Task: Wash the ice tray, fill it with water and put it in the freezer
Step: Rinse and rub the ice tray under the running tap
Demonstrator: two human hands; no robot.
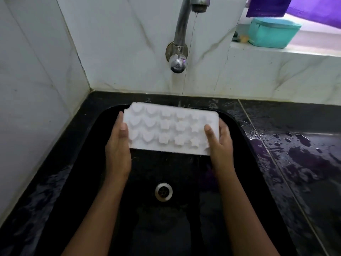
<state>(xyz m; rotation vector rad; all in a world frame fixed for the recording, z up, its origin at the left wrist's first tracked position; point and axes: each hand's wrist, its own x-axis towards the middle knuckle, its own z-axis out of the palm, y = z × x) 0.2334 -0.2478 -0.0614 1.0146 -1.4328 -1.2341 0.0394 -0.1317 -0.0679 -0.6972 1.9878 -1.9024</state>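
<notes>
A white ice tray (169, 129) with heart, flower and star shaped moulds is held over the black sink (103, 126), its bumpy underside facing me. My left hand (119, 145) grips its left end, thumb on top. My right hand (219, 143) grips its right end the same way. The steel tap (181, 28) on the wall lets a thin stream of water fall to the tray's far edge.
The sink's steel drain (163, 191) lies below the tray. A wet black counter (299, 145) runs to the right. A teal lidded box (273, 32) stands on the white ledge at the back right, under purple cloth (313, 8). White tiled walls close the left and back.
</notes>
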